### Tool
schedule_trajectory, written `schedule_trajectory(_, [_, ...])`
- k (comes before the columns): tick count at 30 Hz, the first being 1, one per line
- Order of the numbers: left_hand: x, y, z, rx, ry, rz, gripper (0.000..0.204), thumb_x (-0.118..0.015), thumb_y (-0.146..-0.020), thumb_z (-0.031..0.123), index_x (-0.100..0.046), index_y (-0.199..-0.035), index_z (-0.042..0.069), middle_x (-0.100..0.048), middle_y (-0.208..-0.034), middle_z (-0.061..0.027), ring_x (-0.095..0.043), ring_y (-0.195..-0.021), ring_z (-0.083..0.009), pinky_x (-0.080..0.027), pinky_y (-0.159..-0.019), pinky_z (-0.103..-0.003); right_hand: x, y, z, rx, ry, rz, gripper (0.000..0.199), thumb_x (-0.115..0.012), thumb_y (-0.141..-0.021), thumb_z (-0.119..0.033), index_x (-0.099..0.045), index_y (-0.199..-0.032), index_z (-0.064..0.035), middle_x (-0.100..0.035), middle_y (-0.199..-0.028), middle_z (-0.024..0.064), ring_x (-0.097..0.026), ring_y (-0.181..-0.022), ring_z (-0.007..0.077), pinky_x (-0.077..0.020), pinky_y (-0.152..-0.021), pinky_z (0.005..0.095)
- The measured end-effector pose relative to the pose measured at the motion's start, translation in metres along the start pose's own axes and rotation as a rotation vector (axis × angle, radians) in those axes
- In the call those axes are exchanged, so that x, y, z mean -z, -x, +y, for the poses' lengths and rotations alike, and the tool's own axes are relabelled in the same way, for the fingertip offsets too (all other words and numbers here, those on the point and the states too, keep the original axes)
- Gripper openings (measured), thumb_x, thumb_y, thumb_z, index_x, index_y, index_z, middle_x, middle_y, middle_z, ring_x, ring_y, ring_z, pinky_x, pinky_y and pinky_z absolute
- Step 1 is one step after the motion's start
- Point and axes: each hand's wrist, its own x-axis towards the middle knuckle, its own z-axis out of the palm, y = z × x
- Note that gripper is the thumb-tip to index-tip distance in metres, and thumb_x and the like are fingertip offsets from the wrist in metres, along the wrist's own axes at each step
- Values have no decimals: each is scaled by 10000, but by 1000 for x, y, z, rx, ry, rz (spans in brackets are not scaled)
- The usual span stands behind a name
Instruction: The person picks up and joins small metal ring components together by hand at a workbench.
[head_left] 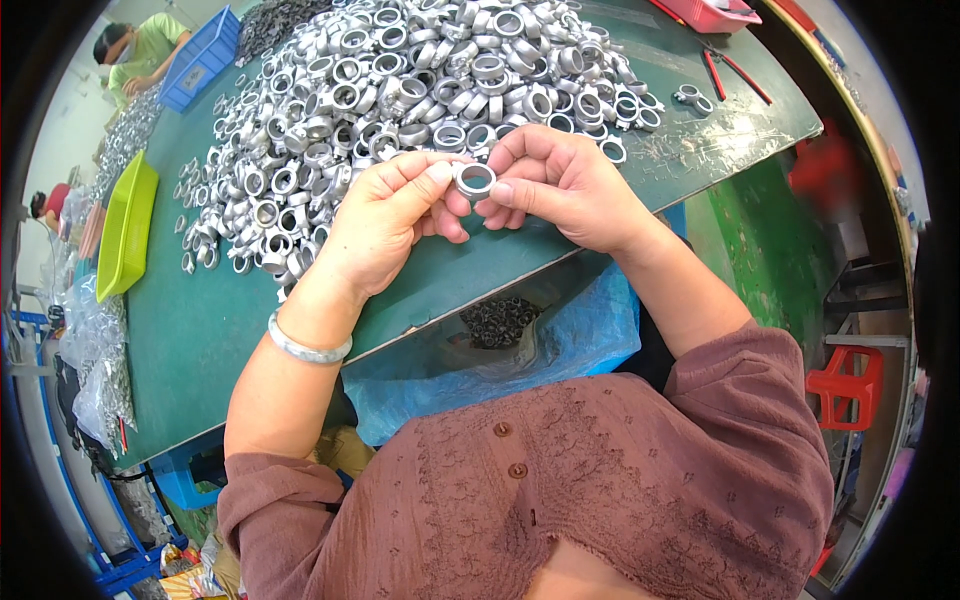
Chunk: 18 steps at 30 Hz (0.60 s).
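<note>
Close to the table's near edge, I hold a silver-grey metal ring clamp (473, 196) between both hands. The thumb and fingers of my left hand (385, 210) pinch its left side, where a small lug sticks out. From the other side, my right hand (570, 190) grips the ring's right rim with thumb and fingertips. The ring's opening tilts toward me. Just beyond my hands rises a large heap of similar metal rings (490, 68), spread over the green table (220, 340).
Red-handled pliers (738, 75) and a few loose rings (692, 97) lie far right, near a pink basket (705, 15). A yellow-green tray (127, 230) and blue basket (200, 62) stand left. Below the edge, a blue bag (590, 330) holds dark parts. A person (150, 50) works far left.
</note>
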Motion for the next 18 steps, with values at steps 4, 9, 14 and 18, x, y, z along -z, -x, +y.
schedule_trajectory(4, [0, -1, 0, -14, 2, -18, 248, -476, -905, 156, -560, -1079, 1, -607, -781, -48, -578, -624, -115, -509, -624, -243, -1, 0, 1, 8, -11, -4, 166, -576, -830, -73, -489, -947, 7, -630, -754, 73, -591, -661, 106, -478, -616, 222])
schedule_trajectory(9, [-1, -1, -1, -39, 54, -57, 258, -463, -910, 149, -550, -1093, -10, -610, -852, -68, -582, -659, -119, -508, -647, -242, -1, 0, 2, 33, 44, -13, 166, -589, -812, -55, -498, -935, 10, -627, -729, 54, -581, -661, 87, -469, -622, 212])
schedule_trajectory(14, [-1, 0, 0, -49, 109, -95, 270, -448, -915, 140, -534, -1110, -26, -604, -898, -83, -582, -742, -134, -500, -704, -253, -2, 0, 1, 43, 53, -15, 158, -594, -805, -50, -504, -920, 11, -625, -727, 48, -574, -658, 80, -462, -616, 207])
schedule_trajectory(18, [0, 1, 1, -86, 127, -158, 284, -449, -906, 111, -511, -1140, -37, -598, -938, -95, -578, -797, -145, -492, -747, -261, -2, 0, 2, 44, 39, -8, 159, -593, -805, -45, -505, -923, 13, -626, -735, 49, -571, -658, 79, -462, -618, 209])
